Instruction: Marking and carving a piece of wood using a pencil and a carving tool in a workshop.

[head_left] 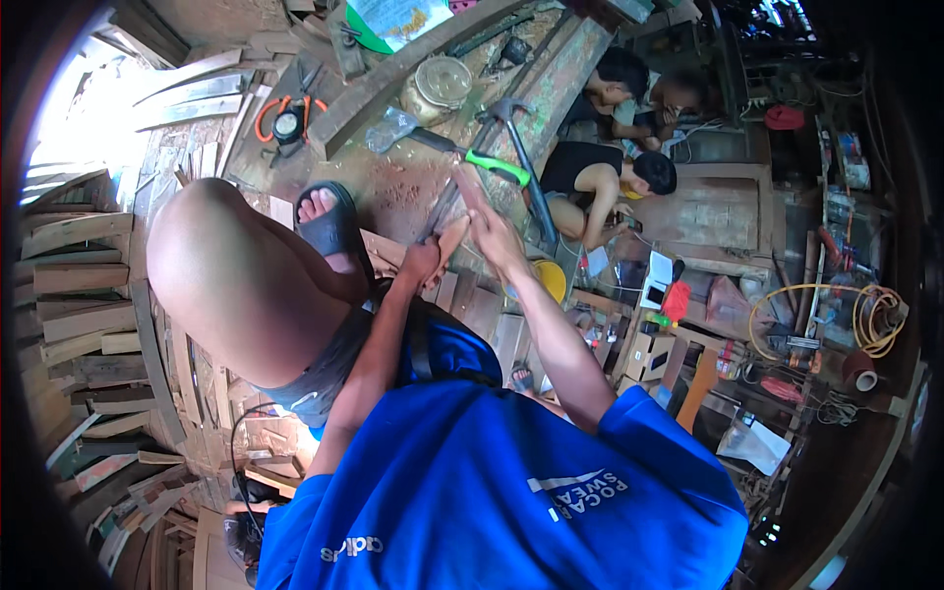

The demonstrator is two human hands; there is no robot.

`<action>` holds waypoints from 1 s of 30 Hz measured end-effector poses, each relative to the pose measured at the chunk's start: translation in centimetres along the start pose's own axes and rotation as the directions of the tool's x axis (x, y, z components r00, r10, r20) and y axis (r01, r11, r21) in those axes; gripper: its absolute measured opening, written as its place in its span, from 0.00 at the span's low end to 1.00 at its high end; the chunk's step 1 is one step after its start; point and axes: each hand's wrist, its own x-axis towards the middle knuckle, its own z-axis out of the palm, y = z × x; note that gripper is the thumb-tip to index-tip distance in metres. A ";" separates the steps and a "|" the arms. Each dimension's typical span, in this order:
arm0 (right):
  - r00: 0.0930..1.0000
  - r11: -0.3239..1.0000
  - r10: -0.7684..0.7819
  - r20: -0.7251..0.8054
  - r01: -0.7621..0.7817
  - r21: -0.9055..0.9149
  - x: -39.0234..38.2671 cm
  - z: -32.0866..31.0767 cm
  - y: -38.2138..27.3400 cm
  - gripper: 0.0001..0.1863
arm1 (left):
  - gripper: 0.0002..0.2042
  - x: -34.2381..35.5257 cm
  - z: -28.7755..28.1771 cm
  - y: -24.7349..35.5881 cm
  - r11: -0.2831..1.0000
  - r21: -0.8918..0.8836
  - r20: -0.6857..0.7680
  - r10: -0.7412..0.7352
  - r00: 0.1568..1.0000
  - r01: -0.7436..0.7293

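Low over the bench, my left hand (423, 260) is closed around the lower end of a light wooden piece (453, 239). My right hand (498, 242) grips a reddish-brown wooden strip (471, 187) that points up and away, close beside the light piece. A thin dark bar runs near my left fingers; whether they hold it too I cannot tell. Just beyond my hands lie a claw hammer (537, 202) and a tool with a green and black handle (498, 166). My left foot in a black sandal (330, 228) rests to the left of my hands.
A lidded jar (443, 81), a clear plastic bag (390, 131) and orange-handled pliers (287, 123) lie on the bench behind a long timber (398, 71). Stacked wood (87, 320) fills the left side. People sit at the upper right, near a yellow bucket (549, 282).
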 end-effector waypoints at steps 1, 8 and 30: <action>1.000 1.000 -0.005 -0.014 0.005 0.004 -0.7 -0.1 1.0 0.26 | 0.23 0.2 0.0 0.1 1.000 0.009 0.003 0.012 1.000 -0.012; 0.983 0.959 -0.021 -0.181 0.070 0.274 -5.2 0.2 1.9 0.28 | 0.21 1.6 -1.2 0.3 0.989 0.019 0.129 -0.146 0.981 0.145; 0.910 0.917 -0.324 -0.259 0.369 0.151 -3.9 0.9 0.8 0.22 | 0.23 2.3 0.0 0.2 0.967 -0.102 0.128 -0.220 0.967 0.234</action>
